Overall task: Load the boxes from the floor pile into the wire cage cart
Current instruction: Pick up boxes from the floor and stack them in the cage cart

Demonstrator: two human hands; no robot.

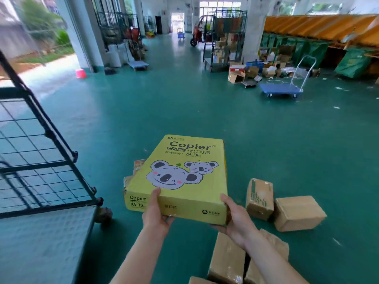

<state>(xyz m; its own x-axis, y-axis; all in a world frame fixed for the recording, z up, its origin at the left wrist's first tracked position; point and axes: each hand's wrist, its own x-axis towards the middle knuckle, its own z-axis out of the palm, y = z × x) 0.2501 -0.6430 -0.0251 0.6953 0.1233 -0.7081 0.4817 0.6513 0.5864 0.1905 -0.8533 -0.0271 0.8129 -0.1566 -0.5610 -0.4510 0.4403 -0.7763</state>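
Fingers (167, 219) of left hand (155, 214) and right hand (235, 220) curl under yellow box (180, 167).

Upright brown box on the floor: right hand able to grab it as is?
Probably not: right hand and left hand both grip the yellow box. The upright box itself stands unobstructed.

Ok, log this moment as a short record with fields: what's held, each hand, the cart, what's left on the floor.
held item: yellow Copier A4 paper box, koala print on top
left hand: left hand grips the box's near end, thumb up
right hand: right hand grips the near right corner
cart: wire cage cart, at the left
floor pile: brown cardboard boxes right of and below the hands; patterned box partly hidden behind the yellow one
background: blue platform trolley
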